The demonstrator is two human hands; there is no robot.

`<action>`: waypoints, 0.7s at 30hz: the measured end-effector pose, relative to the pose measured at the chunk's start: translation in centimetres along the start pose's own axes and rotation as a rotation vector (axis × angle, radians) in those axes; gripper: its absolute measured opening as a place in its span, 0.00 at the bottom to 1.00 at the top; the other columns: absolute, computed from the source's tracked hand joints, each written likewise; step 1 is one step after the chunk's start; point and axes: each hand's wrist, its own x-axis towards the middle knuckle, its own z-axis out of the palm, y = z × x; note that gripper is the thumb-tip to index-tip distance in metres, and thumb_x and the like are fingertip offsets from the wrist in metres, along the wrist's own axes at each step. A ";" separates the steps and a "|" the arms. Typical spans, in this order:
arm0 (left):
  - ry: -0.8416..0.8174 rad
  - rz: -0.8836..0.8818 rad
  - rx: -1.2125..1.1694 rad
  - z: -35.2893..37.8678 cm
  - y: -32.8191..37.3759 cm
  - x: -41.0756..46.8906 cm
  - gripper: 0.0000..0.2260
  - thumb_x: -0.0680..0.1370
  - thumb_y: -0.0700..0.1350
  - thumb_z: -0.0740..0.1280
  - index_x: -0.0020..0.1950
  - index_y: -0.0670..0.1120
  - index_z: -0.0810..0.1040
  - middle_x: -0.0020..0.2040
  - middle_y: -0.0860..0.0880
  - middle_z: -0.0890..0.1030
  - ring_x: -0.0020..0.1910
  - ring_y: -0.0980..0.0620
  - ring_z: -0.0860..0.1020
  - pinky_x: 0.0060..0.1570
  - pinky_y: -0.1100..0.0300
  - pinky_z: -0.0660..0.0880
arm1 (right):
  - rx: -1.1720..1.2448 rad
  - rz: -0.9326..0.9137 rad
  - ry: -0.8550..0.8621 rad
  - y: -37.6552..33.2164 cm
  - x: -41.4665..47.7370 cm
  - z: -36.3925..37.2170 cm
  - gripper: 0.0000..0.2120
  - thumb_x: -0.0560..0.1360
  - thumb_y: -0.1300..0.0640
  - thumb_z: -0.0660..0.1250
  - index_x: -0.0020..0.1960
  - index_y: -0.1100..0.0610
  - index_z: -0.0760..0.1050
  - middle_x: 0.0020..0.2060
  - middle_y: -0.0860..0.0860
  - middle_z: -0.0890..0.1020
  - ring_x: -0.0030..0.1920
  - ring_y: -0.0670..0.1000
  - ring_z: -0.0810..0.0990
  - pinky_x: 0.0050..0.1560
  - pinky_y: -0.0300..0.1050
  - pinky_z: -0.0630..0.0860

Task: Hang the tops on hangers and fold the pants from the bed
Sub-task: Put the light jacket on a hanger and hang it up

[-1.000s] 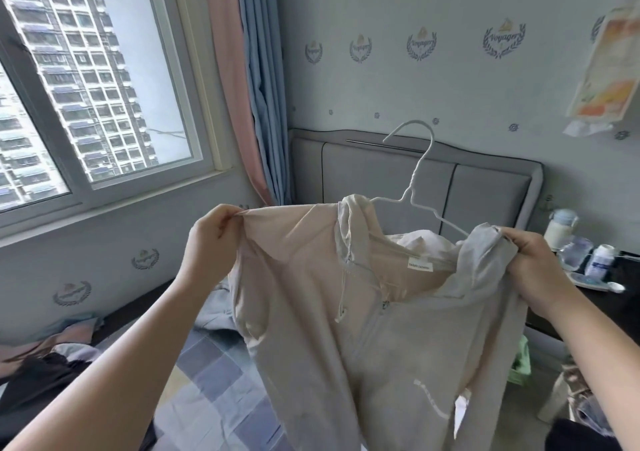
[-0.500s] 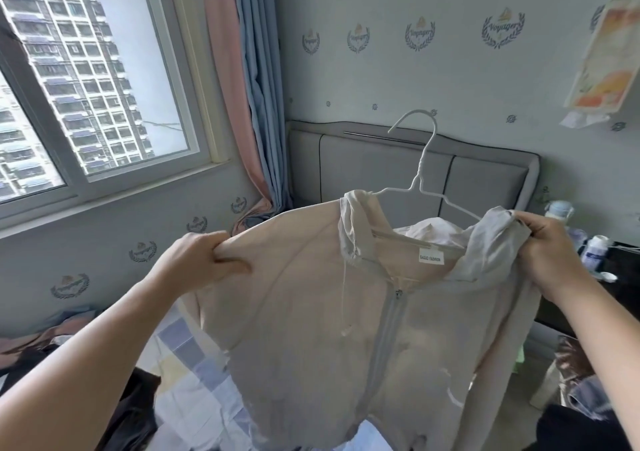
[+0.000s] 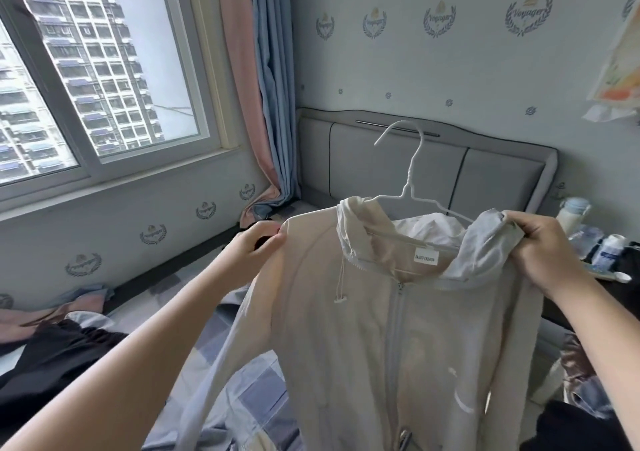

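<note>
**While Held Up in Both Hands, the Jacket Sits on Its Hanger**

As the pale beige, zip-front hooded jacket (image 3: 346, 329) hangs in the air above the bed with the blue-and-grey checked cover (image 3: 256, 395), the fingers (image 3: 273, 239) of the left hand (image 3: 258, 248) pinch its shoulder edge. The fingers (image 3: 519, 222) of the right hand (image 3: 543, 246) are curled round the bunched grey hood rim at the other shoulder.

Between the two sets of fingers rises the thin white wire hanger (image 3: 412, 173). Its arms are tucked inside the neck, and its hook stands free above the collar, touching nothing. Beyond the fingers there is open air up to the grey padded headboard (image 3: 381, 159); below them the hem drops out of view.

Well below the left fingers, a black garment (image 3: 52, 364) lies crumpled on the bed. Just past the right fingers, a dark bedside surface (image 3: 628, 267) carries bottles, near the jacket's shoulder.

Between the fingers, a white neck label (image 3: 426, 259) ends in "FASHION"; its first word is too small to read. The wallpaper emblems (image 3: 529, 12) beyond say "Voyager".
</note>
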 end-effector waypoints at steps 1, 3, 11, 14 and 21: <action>-0.008 0.066 -0.019 0.2 1.6 0.2 0.12 0.82 0.56 0.63 0.63 0.56 0.79 0.57 0.61 0.82 0.58 0.61 0.78 0.62 0.58 0.74 | -0.009 -0.007 -0.014 -0.3 0.0 0.3 0.13 0.71 0.81 0.61 0.38 0.68 0.79 0.36 0.65 0.81 0.37 0.47 0.76 0.39 0.42 0.73; -0.073 0.156 -0.024 0.4 4.4 0.4 0.10 0.81 0.57 0.62 0.53 0.56 0.82 0.45 0.62 0.82 0.45 0.63 0.78 0.48 0.61 0.75 | -0.010 -0.008 -0.050 -0.9 0.1 1.0 0.11 0.71 0.81 0.61 0.40 0.71 0.78 0.39 0.71 0.80 0.41 0.52 0.76 0.42 0.51 0.73; -0.034 0.326 -0.015 1.7 6.9 0.8 0.06 0.81 0.40 0.68 0.47 0.48 0.83 0.40 0.59 0.82 0.40 0.62 0.76 0.46 0.61 0.74 | -0.032 0.005 -0.087 -1.8 0.0 2.7 0.09 0.72 0.81 0.61 0.37 0.72 0.74 0.36 0.71 0.78 0.40 0.51 0.74 0.41 0.63 0.74; 0.055 0.334 0.057 2.3 6.8 0.6 0.08 0.80 0.40 0.66 0.45 0.51 0.81 0.39 0.58 0.81 0.39 0.58 0.77 0.45 0.58 0.75 | 0.023 0.032 -0.107 -1.9 0.6 3.0 0.08 0.73 0.80 0.61 0.37 0.73 0.74 0.34 0.68 0.77 0.39 0.52 0.73 0.39 0.53 0.69; 0.069 0.490 0.350 1.5 6.6 0.9 0.07 0.81 0.37 0.64 0.48 0.43 0.82 0.42 0.51 0.82 0.44 0.47 0.78 0.46 0.52 0.74 | -0.018 0.009 0.001 -4.0 2.6 1.7 0.12 0.74 0.69 0.62 0.40 0.60 0.81 0.34 0.54 0.82 0.37 0.45 0.75 0.39 0.42 0.70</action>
